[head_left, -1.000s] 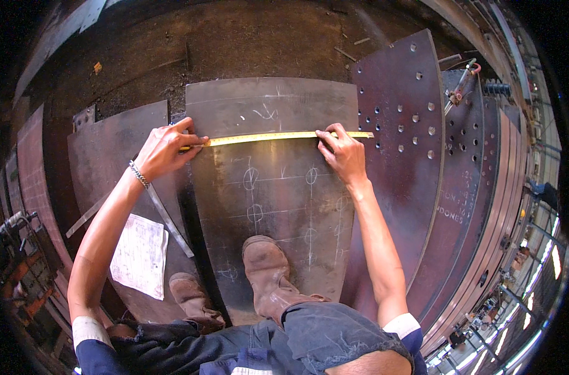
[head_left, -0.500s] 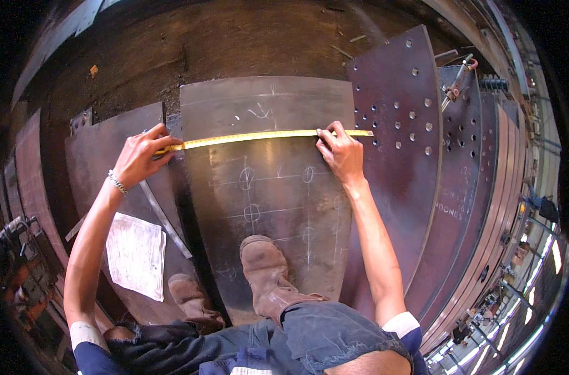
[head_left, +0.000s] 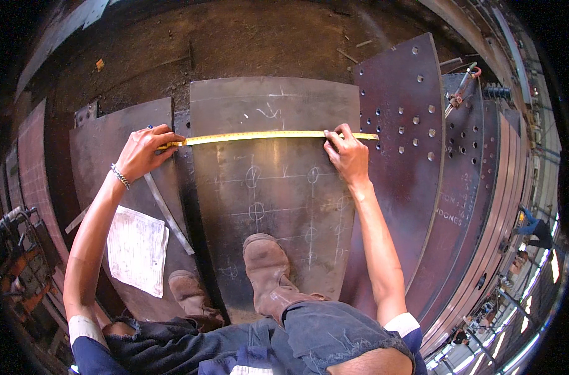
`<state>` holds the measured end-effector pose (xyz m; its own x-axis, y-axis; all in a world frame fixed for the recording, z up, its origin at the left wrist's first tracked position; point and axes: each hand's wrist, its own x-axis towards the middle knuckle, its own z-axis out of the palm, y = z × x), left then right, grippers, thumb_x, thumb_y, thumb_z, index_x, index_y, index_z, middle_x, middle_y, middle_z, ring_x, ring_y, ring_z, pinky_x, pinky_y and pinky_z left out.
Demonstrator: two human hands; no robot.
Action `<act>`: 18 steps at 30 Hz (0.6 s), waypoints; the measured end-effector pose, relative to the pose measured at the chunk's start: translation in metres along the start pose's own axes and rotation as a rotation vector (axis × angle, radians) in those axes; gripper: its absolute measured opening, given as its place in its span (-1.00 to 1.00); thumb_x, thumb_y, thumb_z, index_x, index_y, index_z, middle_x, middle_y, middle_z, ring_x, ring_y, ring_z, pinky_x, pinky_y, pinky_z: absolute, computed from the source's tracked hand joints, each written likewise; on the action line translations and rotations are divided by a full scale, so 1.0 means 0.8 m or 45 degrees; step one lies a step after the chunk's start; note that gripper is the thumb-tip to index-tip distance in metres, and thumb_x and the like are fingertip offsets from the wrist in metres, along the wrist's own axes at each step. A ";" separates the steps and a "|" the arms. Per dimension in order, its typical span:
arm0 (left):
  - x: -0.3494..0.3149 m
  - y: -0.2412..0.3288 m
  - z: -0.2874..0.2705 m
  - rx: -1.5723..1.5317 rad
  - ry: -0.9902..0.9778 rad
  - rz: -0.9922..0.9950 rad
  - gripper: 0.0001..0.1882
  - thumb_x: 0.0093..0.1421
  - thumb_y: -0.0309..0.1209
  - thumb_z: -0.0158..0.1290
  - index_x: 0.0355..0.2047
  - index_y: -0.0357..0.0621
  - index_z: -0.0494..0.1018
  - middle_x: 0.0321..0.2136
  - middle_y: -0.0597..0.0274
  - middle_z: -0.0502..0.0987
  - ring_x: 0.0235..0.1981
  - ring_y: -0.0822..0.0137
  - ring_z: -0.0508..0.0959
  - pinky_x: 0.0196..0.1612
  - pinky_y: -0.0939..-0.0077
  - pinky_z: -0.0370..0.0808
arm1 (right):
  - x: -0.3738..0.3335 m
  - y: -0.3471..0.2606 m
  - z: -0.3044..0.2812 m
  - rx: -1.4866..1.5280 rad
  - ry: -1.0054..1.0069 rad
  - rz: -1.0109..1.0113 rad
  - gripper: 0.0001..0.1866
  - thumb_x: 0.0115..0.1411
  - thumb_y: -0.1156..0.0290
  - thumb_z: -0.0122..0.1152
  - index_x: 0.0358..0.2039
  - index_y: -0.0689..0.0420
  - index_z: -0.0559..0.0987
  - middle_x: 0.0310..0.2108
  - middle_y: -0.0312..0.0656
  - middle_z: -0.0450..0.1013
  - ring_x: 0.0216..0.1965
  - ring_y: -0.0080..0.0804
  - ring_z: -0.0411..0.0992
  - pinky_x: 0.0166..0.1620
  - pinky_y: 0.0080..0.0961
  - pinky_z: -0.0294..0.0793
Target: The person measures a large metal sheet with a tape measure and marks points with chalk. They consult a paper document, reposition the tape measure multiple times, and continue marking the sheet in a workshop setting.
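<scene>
A yellow tape measure (head_left: 259, 135) is stretched across a marked steel plate (head_left: 228, 164). My left hand (head_left: 142, 153), with a bracelet at the wrist, is closed on the tape at the plate's left edge. Near the right edge, my right hand (head_left: 348, 153) pinches the blade between thumb and fingers. The tape's free end sticks out past that hand, over a dark plate with drilled holes (head_left: 394, 187). White chalk lines and circled crosses mark the middle plate below the tape. One brown boot (head_left: 266, 262) of mine rests on that plate.
A sheet of paper (head_left: 137, 250) lies on the left plate (head_left: 119, 128), beside a thin metal strip (head_left: 169, 215). My other boot (head_left: 191, 294) stands there. More drilled plates stack at the right, with a torch-like tool (head_left: 463, 90) behind. Another person (head_left: 536, 230) is at the far right.
The view has shifted slightly, so the plates and tape appear a little farther right. Both hands keep hold of the stretched tape in nearly the same places.
</scene>
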<state>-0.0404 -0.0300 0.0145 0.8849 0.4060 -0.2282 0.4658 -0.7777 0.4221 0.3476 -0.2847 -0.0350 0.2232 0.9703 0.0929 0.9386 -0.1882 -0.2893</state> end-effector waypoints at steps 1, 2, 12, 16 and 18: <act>0.001 0.001 0.000 -0.003 -0.005 -0.002 -0.74 0.13 -0.42 0.17 -0.13 0.00 0.59 -0.31 0.18 0.54 -0.29 0.07 0.58 -0.21 0.24 0.52 | 0.000 0.000 0.000 -0.003 0.000 0.001 -0.77 0.11 0.34 0.33 -0.20 0.01 0.60 -0.27 -0.28 0.41 -0.38 -0.25 0.55 -0.39 -0.29 0.55; 0.000 0.001 -0.001 0.000 0.001 0.001 -0.74 0.13 -0.42 0.17 -0.13 0.00 0.59 -0.31 0.18 0.54 -0.29 0.07 0.58 -0.20 0.24 0.51 | 0.000 0.000 0.000 -0.003 0.000 0.001 -0.77 0.11 0.34 0.33 -0.20 0.01 0.60 -0.27 -0.28 0.41 -0.39 -0.25 0.55 -0.39 -0.29 0.55; 0.000 0.001 -0.001 -0.024 0.024 0.001 -0.77 0.15 -0.39 0.17 -0.15 -0.01 0.59 -0.34 0.17 0.53 -0.30 0.08 0.56 -0.20 0.24 0.50 | -0.001 -0.002 0.003 0.046 0.064 0.003 -0.79 0.11 0.39 0.32 -0.21 0.03 0.60 -0.27 -0.26 0.41 -0.40 -0.23 0.55 -0.39 -0.30 0.53; 0.001 0.004 -0.002 -0.035 0.032 -0.005 -0.80 0.17 -0.39 0.16 -0.17 -0.01 0.59 -0.35 0.18 0.54 -0.31 0.09 0.57 -0.20 0.25 0.50 | -0.001 -0.001 0.002 0.042 0.052 0.012 -0.77 0.09 0.41 0.33 -0.20 0.05 0.62 -0.27 -0.27 0.44 -0.39 -0.24 0.55 -0.36 -0.33 0.54; 0.000 0.002 -0.002 -0.024 0.033 -0.002 -0.80 0.17 -0.39 0.16 -0.17 -0.01 0.59 -0.35 0.18 0.54 -0.31 0.09 0.57 -0.21 0.25 0.50 | 0.000 0.000 0.002 0.037 0.046 0.006 -0.77 0.09 0.41 0.33 -0.20 0.05 0.61 -0.27 -0.27 0.44 -0.39 -0.24 0.55 -0.36 -0.34 0.54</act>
<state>-0.0393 -0.0308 0.0166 0.8840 0.4196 -0.2060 0.4668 -0.7683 0.4381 0.3468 -0.2847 -0.0368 0.2375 0.9633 0.1254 0.9294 -0.1878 -0.3177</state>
